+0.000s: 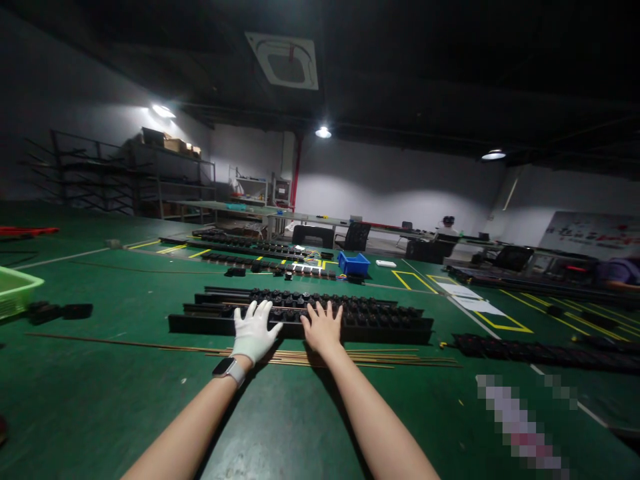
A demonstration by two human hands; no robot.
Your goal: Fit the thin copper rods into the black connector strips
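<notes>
My left hand (pixel 254 332), in a white glove with a watch (pixel 229 371) at the wrist, is open with its fingers spread over a long black rail assembly (pixel 375 330). My right hand (pixel 323 327) is bare and also open, its fingers fanned out over the same assembly. Rows of small black round parts (pixel 360 305) sit between the rails. Whether my palms press on the rails or hover just above, I cannot tell. Several thin brass-coloured rods (pixel 370 358) lie on the green tabletop in front of the assembly, partly hidden under my wrists.
A light green basket (pixel 20 288) stands at the left edge. Farther back are a blue bin (pixel 354 264) and more black strips (pixel 270 266). Another black strip (pixel 500 349) lies at the right, near paper sheets (pixel 470 298). A person (pixel 620 270) is at the far right.
</notes>
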